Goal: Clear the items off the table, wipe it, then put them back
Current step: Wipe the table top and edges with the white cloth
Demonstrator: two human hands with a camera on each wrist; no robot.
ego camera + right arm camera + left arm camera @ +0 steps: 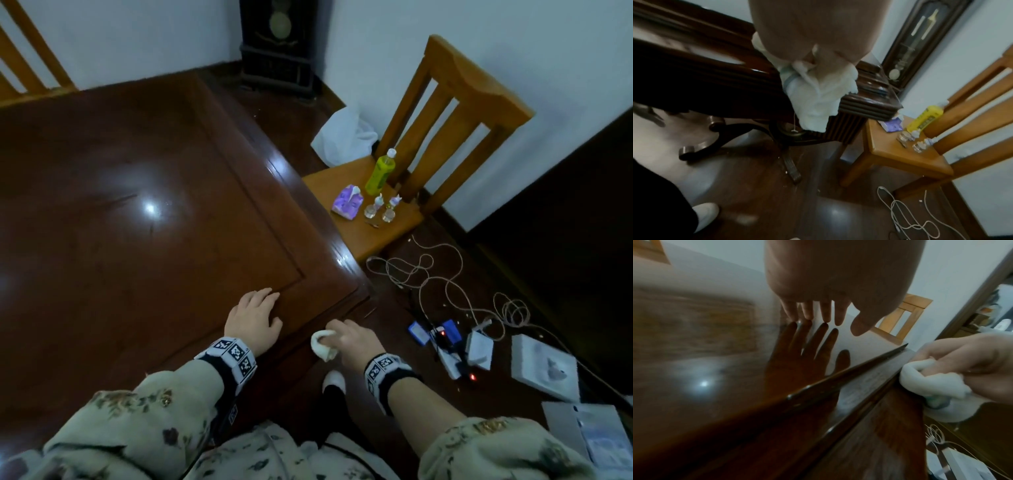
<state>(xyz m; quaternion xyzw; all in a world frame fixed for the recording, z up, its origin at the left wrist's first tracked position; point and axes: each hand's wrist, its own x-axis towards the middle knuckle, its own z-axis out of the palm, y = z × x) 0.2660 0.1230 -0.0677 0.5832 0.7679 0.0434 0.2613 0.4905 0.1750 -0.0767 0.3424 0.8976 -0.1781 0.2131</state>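
The dark wooden table (pixel 137 205) has a bare glossy top. My left hand (pixel 255 315) lies flat on it near the front right corner, fingers straight (pixel 818 313). My right hand (pixel 346 337) grips a bunched white cloth (pixel 322 346) (pixel 931 382) (pixel 816 97) against the table's front edge by that corner. On the wooden chair seat (pixel 370 233) to the right stand a yellow-green bottle (pixel 380 173) (pixel 925 118), a purple tissue pack (pixel 347 202) (pixel 892 125) and two small glass bottles (pixel 380 209) (pixel 910 138).
A tall dark clock (pixel 277 44) stands in the corner behind the table. A white plastic bag (pixel 342 135) lies on the floor by the chair. Cables (pixel 428 277), chargers and white boxes (pixel 544 366) litter the floor at right. Another chair back (pixel 20 58) shows far left.
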